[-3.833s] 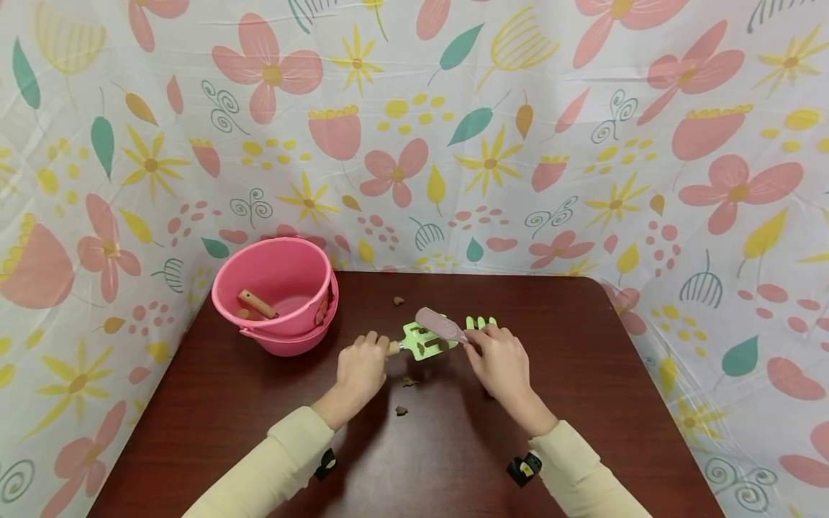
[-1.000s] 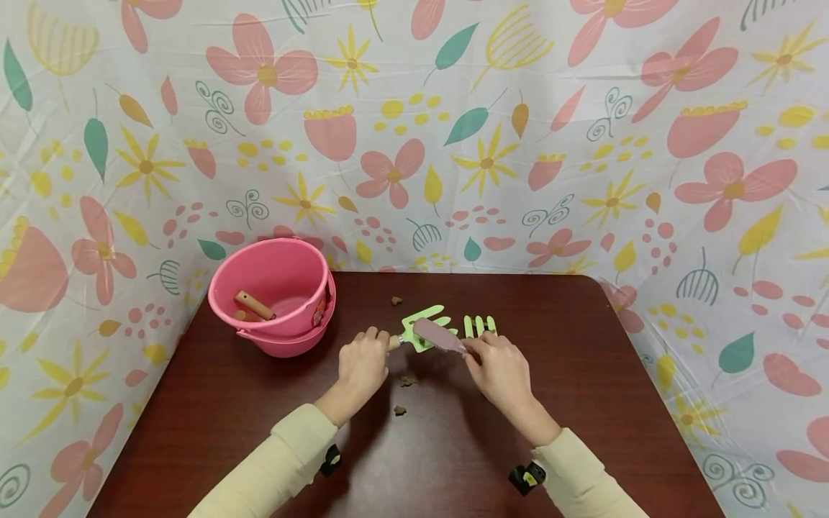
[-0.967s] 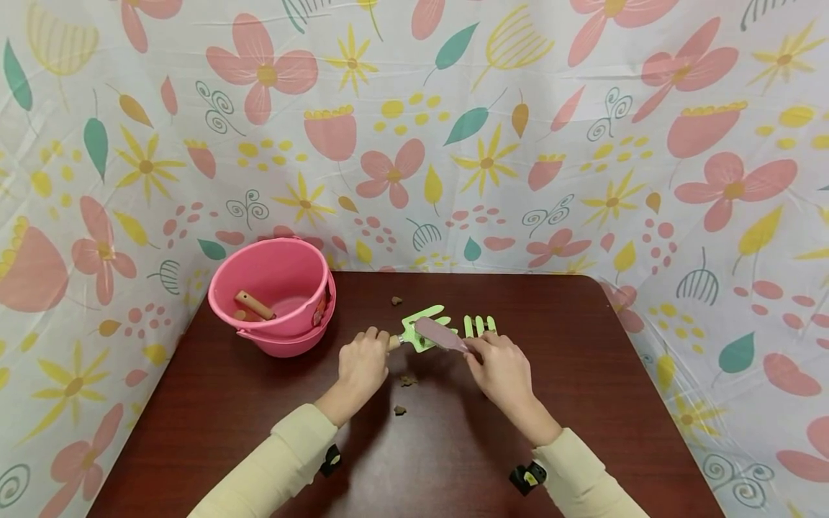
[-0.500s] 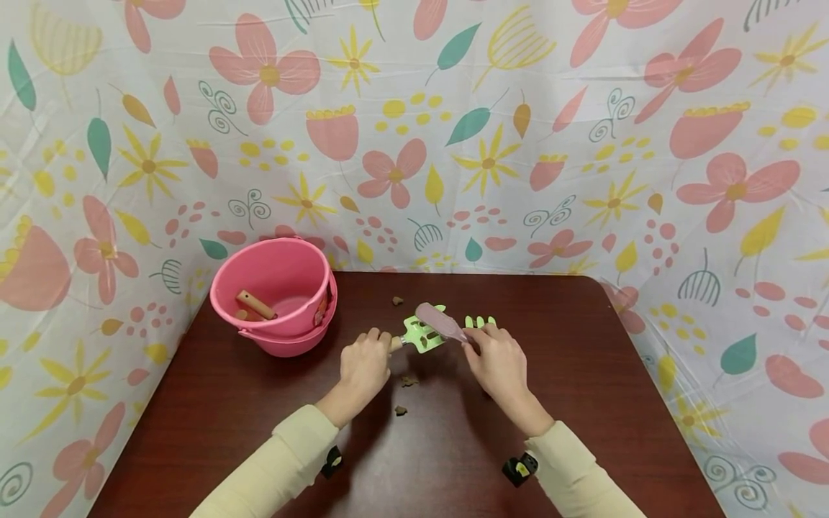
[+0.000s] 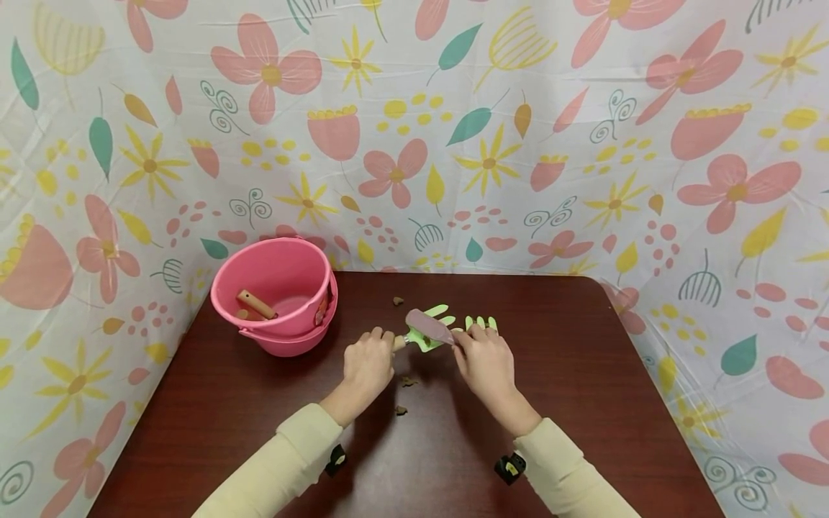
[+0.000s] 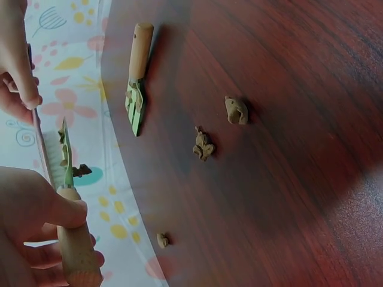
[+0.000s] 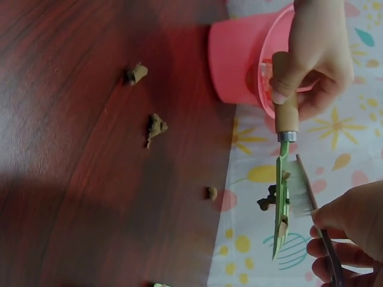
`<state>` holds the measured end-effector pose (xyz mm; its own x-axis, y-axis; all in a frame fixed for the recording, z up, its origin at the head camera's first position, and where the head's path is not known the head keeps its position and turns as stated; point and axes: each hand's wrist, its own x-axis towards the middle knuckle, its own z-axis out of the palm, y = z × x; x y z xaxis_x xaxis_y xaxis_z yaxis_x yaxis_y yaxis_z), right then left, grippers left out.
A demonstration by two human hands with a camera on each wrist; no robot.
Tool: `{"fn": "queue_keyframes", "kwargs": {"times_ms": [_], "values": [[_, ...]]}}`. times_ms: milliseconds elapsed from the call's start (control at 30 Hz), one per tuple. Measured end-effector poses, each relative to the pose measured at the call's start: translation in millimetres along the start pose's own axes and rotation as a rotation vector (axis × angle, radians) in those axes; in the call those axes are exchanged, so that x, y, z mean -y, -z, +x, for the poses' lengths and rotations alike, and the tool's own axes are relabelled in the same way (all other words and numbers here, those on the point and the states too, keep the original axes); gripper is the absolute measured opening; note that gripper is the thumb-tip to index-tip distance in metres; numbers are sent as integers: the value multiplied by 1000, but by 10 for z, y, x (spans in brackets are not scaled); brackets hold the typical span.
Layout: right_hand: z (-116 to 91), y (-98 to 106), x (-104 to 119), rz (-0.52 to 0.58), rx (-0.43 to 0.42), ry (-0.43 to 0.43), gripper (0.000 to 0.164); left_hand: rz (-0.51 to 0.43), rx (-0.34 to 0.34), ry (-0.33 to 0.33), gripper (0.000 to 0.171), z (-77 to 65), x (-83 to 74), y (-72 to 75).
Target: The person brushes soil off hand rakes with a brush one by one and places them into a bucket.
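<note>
My left hand [image 5: 368,363] grips the wooden handle of a small garden hand fork [image 7: 281,203] with light green tines, held above the table. Brown clay-like bits [image 7: 268,197] cling to its tines on both sides. With thumb and fingers my right hand [image 5: 487,363] pinches the handle of a mauve brush [image 5: 429,325]. In the right wrist view the brush's pale bristles [image 7: 299,194] face the fork and come up to its tines. A second green hand fork [image 6: 136,78] with a wooden handle lies on the table, brown bits on its head.
Pink nested buckets [image 5: 288,345] stand at the back left, a wooden handle [image 5: 257,305] inside. Loose brown lumps lie on the dark table [image 5: 272,446], including a clustered one [image 6: 203,145], a hollow one [image 6: 236,110] and a small one [image 6: 163,240]. Behind hangs a floral cloth [image 5: 414,144].
The brush has shifted back and forth over the fork's tines and now lies further left, nearer the handle. The fork's tilt has varied. Both hands have kept their holds.
</note>
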<state>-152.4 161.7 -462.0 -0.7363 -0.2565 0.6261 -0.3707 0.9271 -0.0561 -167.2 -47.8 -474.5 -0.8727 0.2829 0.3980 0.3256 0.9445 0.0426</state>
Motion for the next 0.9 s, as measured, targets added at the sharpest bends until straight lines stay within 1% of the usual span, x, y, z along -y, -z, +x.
{"fn": "queue_keyframes", "kwargs": {"times_ms": [100, 267, 367, 433, 533, 667, 900], "values": [[-2, 28, 11, -14, 0, 23, 19, 3, -3, 12, 20, 1, 23, 2], [-8, 63, -4, -20, 21, 26, 18, -12, -2, 26, 20, 11, 65, 10], [-6, 84, -26, -20, 27, 19, 18, -14, 9, 24, 20, 15, 77, 8], [-1, 101, -42, -18, 27, 9, 17, -14, 3, 21, 20, 17, 80, 4], [-4, 111, -76, -27, 17, -11, 17, -15, -5, 24, 19, 16, 81, 0], [-15, 104, -132, -32, -2, -39, 17, -18, 8, 29, 18, 8, 85, -8], [3, 94, -126, 22, -3, -38, 20, -34, 16, 20, 18, -6, 70, -10]]}}
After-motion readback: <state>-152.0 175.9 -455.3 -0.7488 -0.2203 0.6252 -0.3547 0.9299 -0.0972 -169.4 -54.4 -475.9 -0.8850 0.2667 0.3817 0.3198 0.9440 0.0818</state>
